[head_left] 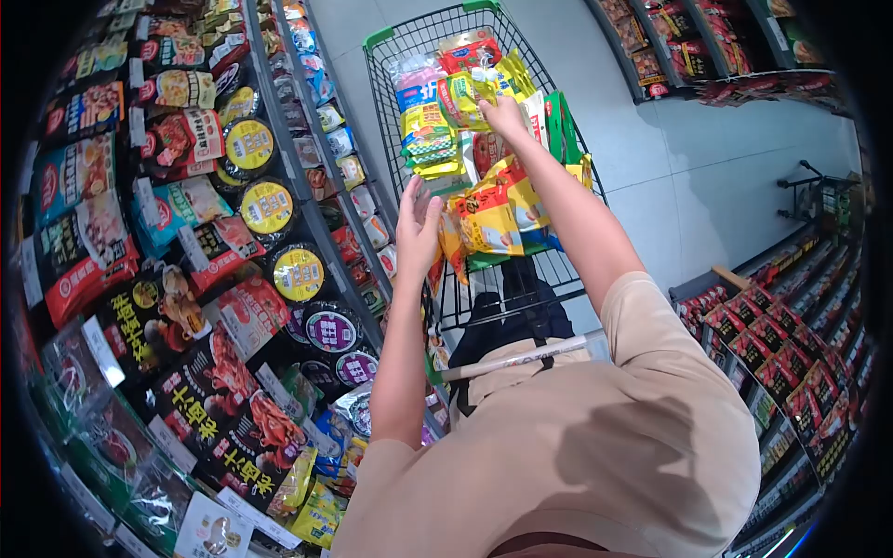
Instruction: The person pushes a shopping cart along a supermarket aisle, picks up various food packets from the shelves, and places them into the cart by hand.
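A wire shopping cart (376,102) with green corners stands in front of me, filled with packaged goods. Over the pile, my right hand (502,115) reaches in and grips the edge of a yellow and green packet (461,102). My left hand (419,228) hovers by the cart's left side with fingers stretched out and nothing in it. Below the hands lies a yellow and orange bag (490,219). A red packet (470,56) sits at the cart's far end, and a green bag (562,128) leans along the right side.
On my left, shelves hold packaged foods, among them round tubs with yellow lids (266,206) and black packs (223,400). Another shelf unit (688,46) stands at the far right. Red packs (758,325) fill a rack at right. The cart's handle (512,359) is against my waist.
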### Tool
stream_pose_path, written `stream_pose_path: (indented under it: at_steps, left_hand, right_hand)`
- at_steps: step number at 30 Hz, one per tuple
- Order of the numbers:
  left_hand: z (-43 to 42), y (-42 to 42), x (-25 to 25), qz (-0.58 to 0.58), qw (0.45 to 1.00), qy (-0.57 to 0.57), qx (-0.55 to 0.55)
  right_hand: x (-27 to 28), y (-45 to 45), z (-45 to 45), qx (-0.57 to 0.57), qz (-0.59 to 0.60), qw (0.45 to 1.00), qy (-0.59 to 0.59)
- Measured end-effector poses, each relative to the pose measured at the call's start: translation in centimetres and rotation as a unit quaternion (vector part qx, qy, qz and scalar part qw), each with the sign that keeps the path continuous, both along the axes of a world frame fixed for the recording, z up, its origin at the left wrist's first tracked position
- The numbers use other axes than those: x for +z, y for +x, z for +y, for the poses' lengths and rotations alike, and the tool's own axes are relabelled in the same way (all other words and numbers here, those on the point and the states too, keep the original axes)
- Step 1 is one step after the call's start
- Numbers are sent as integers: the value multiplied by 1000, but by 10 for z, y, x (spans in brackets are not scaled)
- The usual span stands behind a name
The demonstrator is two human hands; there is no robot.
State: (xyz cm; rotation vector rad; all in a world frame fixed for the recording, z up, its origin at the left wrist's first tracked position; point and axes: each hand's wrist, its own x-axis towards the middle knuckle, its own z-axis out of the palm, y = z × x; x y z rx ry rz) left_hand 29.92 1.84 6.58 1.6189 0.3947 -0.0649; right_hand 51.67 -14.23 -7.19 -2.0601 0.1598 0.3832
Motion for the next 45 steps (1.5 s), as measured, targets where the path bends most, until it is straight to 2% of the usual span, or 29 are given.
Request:
stream_pose_path:
  at_steps: [1, 3, 7, 9, 10, 15, 23, 26, 29, 31, 33, 35, 36, 37, 38, 40, 42, 45]
  left_hand:
    - [-3, 7, -8, 9, 1000, -7, 1]
    - [-7, 19, -16, 10, 1000, 1, -6]
    - [-19, 26, -29, 43, 999, -11, 2]
    - [-23, 22, -40, 61, 997, -35, 10]
    - [-24, 20, -43, 65, 998, -22, 1]
    - [-30, 9, -52, 69, 997, 11, -20]
    - [-30, 14, -34, 54, 998, 32, -13]
    - [-35, 13, -18, 60, 998, 27, 13]
    - [-35, 6, -12, 39, 998, 36, 17]
    - [-35, -5, -11, 34, 998, 37, 28]
    - [-36, -16, -11, 22, 998, 37, 37]
    - [-39, -30, -4, 1, 998, 59, 36]
    - [-41, -39, 5, 10, 995, 89, 31]
    - [-41, -49, 10, 0, 995, 90, 31]
    - [-40, -63, 12, -4, 990, 142, 10]
    - [-37, -92, 18, 10, 976, 217, -5]
    - [-33, -125, 29, 6, 970, 243, -7]
    - [-27, -189, 21, -4, 955, 295, 0]
  right_hand:
    - [-9, 7, 0, -2, 4, 1000, 1]
    - [-24, 21, 6, 1, 63, 993, -102]
    - [-54, 24, 9, -25, 66, 992, -100]
    - [-64, 18, 7, -15, 130, 977, -171]
    - [-68, 12, 6, 6, 99, 974, -202]
    - [-71, 11, 10, -10, 124, 973, -194]
    - [-88, 4, -5, 105, 124, 964, -209]
    - [-68, -5, -7, 73, 140, 966, -205]
    - [-55, -8, -9, 89, 146, 963, -207]
    - [-54, -18, -10, 90, 119, 965, -216]
    - [-45, -27, -14, 114, 3, 962, -249]
    - [5, -42, -25, 135, -21, 958, -254]
    - [33, -56, -32, 158, -40, 952, -259]
    - [50, -73, -41, 135, -73, 962, -225]
    - [67, -91, -54, 113, -107, 970, -189]
    - [80, -136, -82, 52, -195, 973, -114]
    - [95, -189, -119, 54, -252, 961, -102]
    - [106, -275, -170, 70, -243, 960, -118]
